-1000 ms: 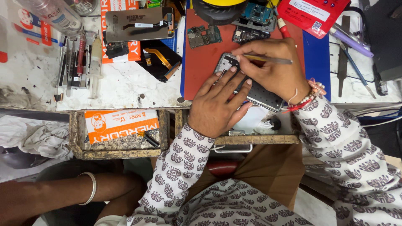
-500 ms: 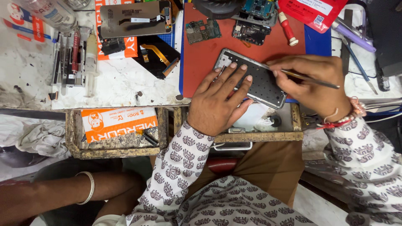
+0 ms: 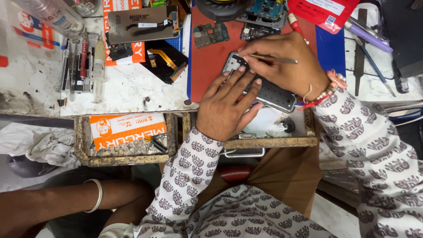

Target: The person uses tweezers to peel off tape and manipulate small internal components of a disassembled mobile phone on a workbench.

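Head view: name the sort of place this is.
Probably a phone repair bench: an opened phone under both hands, loose circuit boards on a red mat, and a row of hand tools.

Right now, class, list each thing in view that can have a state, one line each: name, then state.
Phone: back cover off, lying flat on the red mat.
Left hand: fingers spread, pressing on the phone.
Right hand: gripping a thin tool, tip at the phone's top corner.
Left drawer: pulled open.
Right drawer: pulled open.
Circuit board: loose, removed.
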